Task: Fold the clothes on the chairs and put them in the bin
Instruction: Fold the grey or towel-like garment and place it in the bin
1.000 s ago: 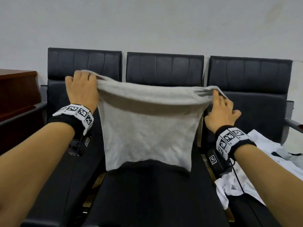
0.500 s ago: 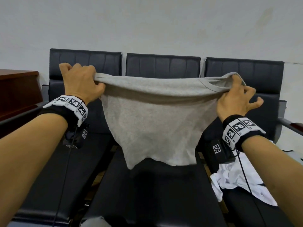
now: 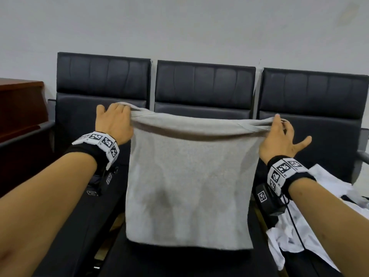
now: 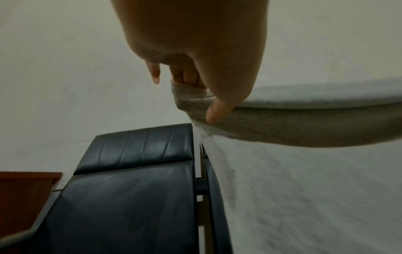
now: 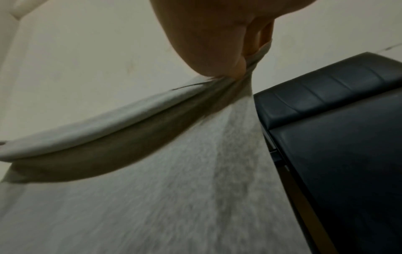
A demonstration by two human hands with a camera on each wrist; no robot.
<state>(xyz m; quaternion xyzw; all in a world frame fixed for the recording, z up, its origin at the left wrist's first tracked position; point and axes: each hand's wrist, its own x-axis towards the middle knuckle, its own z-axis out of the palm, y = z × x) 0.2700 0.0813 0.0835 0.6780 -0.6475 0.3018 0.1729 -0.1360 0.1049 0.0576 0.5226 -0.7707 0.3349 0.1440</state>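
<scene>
I have the grey garment (image 3: pixel 189 182) held up in the middle of the frame, stretched by its top edge between my two hands and hanging in front of the middle chair (image 3: pixel 205 90). Its lower hem reaches down to that chair's seat near the bottom centre of the head view; I cannot tell if it touches the seat.

My left hand (image 3: pixel 113 122), at centre left, grips the garment's upper left corner; in the left wrist view the thumb (image 4: pixel 217 111) presses the folded edge against the curled fingers. My right hand (image 3: pixel 279 136), at centre right, pinches the upper right corner, with the little finger spread out toward the right edge of the frame. In the right wrist view the cloth (image 5: pixel 152 189) bunches into a tight gather where thumb and fingers close on it.

Three black chairs stand side by side against the pale wall (image 3: pixel 179 27). The left chair (image 3: pixel 101 76) sits in the upper left, and the right chair (image 3: pixel 313 92) in the upper right. A heap of white clothes (image 3: pixel 311 232) lies on the right chair's seat at the lower right, just beside my right wrist. A brown wooden cabinet (image 3: pixel 20 106) fills the left edge of the frame.
</scene>
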